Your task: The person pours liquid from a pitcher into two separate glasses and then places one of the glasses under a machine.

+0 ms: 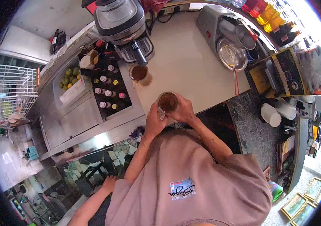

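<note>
A clear glass mug (168, 102) with brown contents is held between both hands near the front edge of the pale counter (179, 45). My left hand (155, 119) grips its left side, by the handle. Around the right side of the same mug, my right hand (184, 109) has its fingers closed. A second glass mug (141, 74) with brown contents stands to the upper left, just below the coffee machine (121, 26) and its black-handled portafilter (139, 53).
A grey juicer (210, 28) with a metal bowl (231, 54) stands at the right. Bottles in a black crate (124, 81) and a bin of green fruit (68, 78) are at the left. Another person's arm (92, 205) reaches in at lower left.
</note>
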Available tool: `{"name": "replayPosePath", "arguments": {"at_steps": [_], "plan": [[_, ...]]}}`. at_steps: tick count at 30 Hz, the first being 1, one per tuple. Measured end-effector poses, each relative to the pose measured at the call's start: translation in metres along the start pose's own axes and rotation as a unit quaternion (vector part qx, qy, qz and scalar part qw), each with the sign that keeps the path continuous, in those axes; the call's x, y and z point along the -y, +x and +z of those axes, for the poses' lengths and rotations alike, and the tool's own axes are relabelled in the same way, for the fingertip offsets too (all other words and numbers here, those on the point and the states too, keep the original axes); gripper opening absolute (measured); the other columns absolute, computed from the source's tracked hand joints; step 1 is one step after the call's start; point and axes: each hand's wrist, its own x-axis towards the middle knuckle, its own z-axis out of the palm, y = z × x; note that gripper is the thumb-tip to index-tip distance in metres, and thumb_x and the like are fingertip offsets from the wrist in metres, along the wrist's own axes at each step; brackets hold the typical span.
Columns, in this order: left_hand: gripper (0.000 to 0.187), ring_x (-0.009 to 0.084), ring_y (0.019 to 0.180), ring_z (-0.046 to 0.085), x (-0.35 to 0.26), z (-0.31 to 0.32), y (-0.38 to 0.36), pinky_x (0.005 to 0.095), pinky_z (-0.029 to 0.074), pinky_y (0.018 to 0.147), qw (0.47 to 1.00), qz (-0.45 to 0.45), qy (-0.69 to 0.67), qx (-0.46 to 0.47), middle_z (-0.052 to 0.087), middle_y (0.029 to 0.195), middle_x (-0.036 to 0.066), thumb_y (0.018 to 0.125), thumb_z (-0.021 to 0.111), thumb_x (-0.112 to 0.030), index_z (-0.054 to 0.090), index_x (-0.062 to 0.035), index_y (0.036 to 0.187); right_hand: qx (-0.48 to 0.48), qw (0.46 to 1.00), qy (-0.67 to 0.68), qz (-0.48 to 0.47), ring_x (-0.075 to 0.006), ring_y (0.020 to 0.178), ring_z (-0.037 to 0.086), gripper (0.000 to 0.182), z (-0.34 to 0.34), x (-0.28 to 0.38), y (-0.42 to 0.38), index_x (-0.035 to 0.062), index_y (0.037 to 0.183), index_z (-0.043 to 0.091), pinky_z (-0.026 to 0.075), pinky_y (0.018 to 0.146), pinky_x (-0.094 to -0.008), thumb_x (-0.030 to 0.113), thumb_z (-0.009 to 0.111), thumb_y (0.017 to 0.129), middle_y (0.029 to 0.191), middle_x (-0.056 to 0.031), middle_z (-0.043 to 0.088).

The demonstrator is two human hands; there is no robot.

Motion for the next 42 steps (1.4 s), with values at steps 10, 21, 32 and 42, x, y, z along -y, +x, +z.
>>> {"name": "replayPosePath", "arguments": {"at_steps": [10,21,32,42], "plan": [[0.064,0.0426,0.125,0.056,0.018,-0.017,-0.012,0.0472,0.046,0.105,0.998,0.005,0.021,-0.052,0.058,0.13,0.022,0.079,0.069,-0.002,0.048,-0.0051,0.14,0.043,0.999,-0.003,-0.025,-0.0363,0.108,0.07,0.081,0.03,0.005,0.011,0.0067,0.133,0.057,0.057,0.09,-0.0461,0.036,0.091,0.067,0.119,-0.0172,0.07],[0.066,0.043,0.125,0.057,0.023,-0.024,-0.014,0.0478,0.048,0.104,0.997,0.007,0.044,-0.057,0.057,0.134,0.022,0.08,0.07,-0.002,0.047,-0.0052,0.142,0.043,0.999,0.013,-0.019,-0.0373,0.107,0.07,0.079,0.039,0.008,0.011,0.0065,0.134,0.056,0.057,0.089,-0.0467,0.039,0.09,0.071,0.12,-0.0172,0.07],[0.07,0.0416,0.132,0.053,0.033,-0.023,-0.016,0.0471,0.046,0.108,0.998,-0.037,0.04,-0.034,0.055,0.141,0.021,0.081,0.073,-0.006,0.046,-0.0073,0.145,0.069,0.997,0.046,-0.003,-0.0336,0.121,0.064,0.072,0.032,0.011,0.007,0.0056,0.136,0.055,0.052,0.1,-0.0423,0.028,0.088,0.076,0.131,-0.0147,0.065],[0.058,0.0401,0.126,0.059,0.033,-0.024,-0.009,0.046,0.05,0.103,0.998,-0.045,0.023,-0.038,0.062,0.134,0.022,0.089,0.065,-0.006,0.049,-0.007,0.144,0.084,0.996,0.022,-0.004,-0.0384,0.123,0.061,0.076,0.04,-0.002,0.007,0.0077,0.142,0.05,0.051,0.102,-0.0473,0.03,0.086,0.079,0.134,-0.0176,0.063]]}}
